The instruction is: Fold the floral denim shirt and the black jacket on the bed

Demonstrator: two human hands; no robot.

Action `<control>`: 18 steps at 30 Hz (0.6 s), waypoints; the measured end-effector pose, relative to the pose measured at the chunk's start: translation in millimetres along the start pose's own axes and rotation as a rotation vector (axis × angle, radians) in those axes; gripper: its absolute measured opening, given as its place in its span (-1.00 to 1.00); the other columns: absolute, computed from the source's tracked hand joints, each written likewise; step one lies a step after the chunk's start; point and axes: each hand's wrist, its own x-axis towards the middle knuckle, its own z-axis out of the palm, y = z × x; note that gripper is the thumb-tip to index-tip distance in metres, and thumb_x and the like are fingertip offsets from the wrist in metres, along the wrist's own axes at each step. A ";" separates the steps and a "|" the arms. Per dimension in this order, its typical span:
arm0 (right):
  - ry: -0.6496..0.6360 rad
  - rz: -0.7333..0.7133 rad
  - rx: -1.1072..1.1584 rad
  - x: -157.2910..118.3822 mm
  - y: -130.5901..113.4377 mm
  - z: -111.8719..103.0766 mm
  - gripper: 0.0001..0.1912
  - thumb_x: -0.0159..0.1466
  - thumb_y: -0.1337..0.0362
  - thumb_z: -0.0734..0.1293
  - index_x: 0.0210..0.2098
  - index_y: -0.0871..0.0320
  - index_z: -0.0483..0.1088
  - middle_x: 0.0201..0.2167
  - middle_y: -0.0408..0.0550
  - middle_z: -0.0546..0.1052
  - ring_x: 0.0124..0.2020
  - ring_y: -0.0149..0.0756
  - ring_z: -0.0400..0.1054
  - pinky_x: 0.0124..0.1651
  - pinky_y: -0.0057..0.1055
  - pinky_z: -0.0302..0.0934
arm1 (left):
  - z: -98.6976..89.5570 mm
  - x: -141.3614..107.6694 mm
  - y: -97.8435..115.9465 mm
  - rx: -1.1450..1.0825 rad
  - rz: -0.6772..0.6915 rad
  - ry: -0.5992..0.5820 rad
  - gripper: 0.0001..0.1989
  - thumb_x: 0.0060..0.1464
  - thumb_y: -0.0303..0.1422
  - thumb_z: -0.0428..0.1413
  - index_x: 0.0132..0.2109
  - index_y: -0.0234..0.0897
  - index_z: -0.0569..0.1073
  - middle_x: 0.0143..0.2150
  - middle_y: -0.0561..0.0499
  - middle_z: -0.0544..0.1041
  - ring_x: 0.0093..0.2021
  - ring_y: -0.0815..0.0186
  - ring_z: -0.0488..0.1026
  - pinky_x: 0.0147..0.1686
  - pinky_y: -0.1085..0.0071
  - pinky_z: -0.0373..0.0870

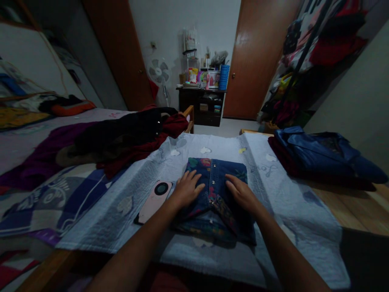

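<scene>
A folded denim jacket (226, 170) with a floral pattern and metal buttons lies on a pale blue cloth (273, 227), its collar towards me. My left hand (189, 187) rests on its left half, fingers spread. On the right half lies my right hand (241, 192), palm down with fingers stretched out. Neither hand grips anything. Just left of the jacket, close to my left forearm, is a pink phone (154, 202) with a round dark camera ring.
More folded clothes, a blue denim garment (322, 150) over a dark red one (304, 172), sit on the wooden surface (358, 205) at right. Dark clothes (121, 132) lie heaped at left. A fan (159, 71) and a dark cabinet (200, 106) stand behind.
</scene>
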 end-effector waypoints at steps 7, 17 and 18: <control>0.101 0.200 -0.403 50.7 19.0 13.2 -0.41 0.37 0.03 0.10 0.33 0.12 0.10 0.39 0.15 -0.02 0.39 0.12 -0.21 0.30 0.15 -0.19 | 14.6 57.3 -0.5 0.172 0.073 0.153 -0.39 0.23 -0.04 -0.08 0.36 -0.12 0.11 0.43 -0.13 0.02 0.42 -0.03 -0.18 0.28 -0.18 -0.25; 0.044 0.405 -0.473 69.3 24.3 42.0 -0.35 0.37 -0.10 -0.02 0.37 -0.01 -0.02 0.42 -0.02 -0.09 0.40 0.06 -0.31 0.28 0.24 -0.31 | 35.7 100.7 10.4 0.212 -0.141 0.068 -0.26 0.17 0.18 -0.27 0.38 -0.03 0.06 0.45 -0.05 -0.06 0.40 -0.21 -0.26 0.23 -0.28 -0.22; 0.041 0.405 -0.487 68.2 26.7 45.6 -0.34 0.37 -0.11 -0.03 0.38 -0.03 -0.07 0.43 -0.04 -0.13 0.40 0.04 -0.33 0.28 0.25 -0.32 | 39.7 100.4 8.5 0.208 -0.159 0.057 -0.26 0.16 0.18 -0.28 0.38 -0.02 0.04 0.46 -0.03 -0.07 0.41 -0.21 -0.27 0.23 -0.28 -0.22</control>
